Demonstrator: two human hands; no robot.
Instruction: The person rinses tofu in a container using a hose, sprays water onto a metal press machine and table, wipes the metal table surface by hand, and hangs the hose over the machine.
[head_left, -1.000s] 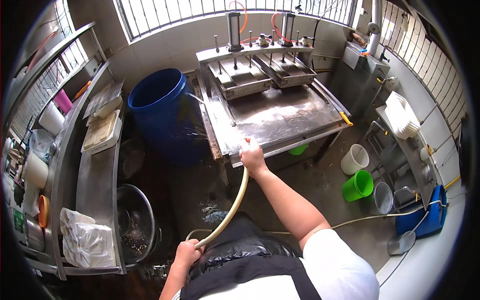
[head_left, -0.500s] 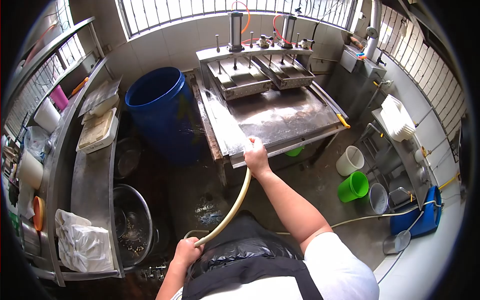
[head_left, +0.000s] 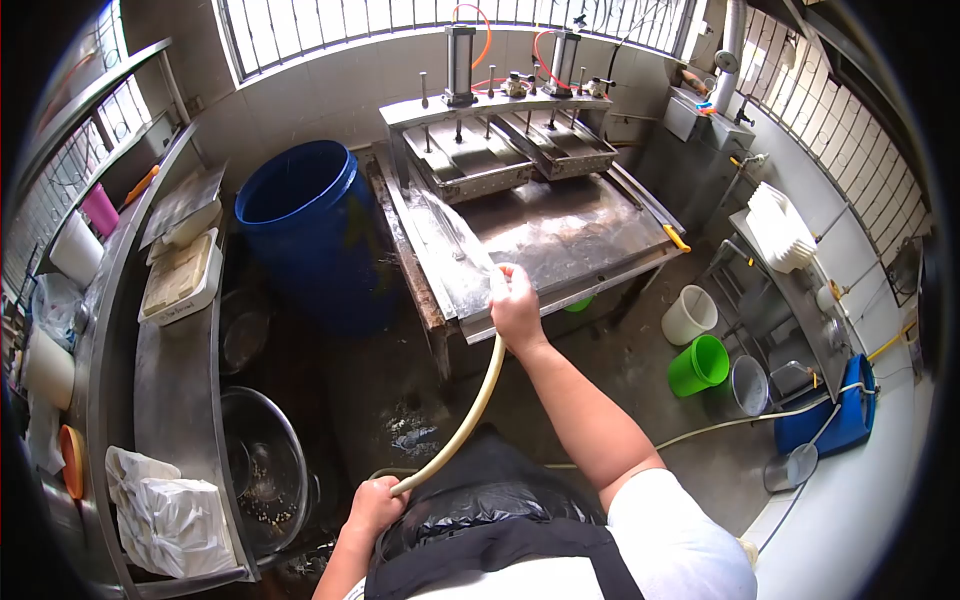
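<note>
The right arm [head_left: 585,410] reaches forward from the lower right, bare from above the wrist to near the elbow, slanting up and inward to the right hand [head_left: 514,305]. That hand is closed in a tight grip, fingers curled around, the back of it turned upward. The left hand [head_left: 375,505] sits lower and nearer the body, also curled closed, knuckles up. Its bare left forearm [head_left: 345,555] rises from the bottom edge, which cuts off the rest. The hands are well apart.
</note>
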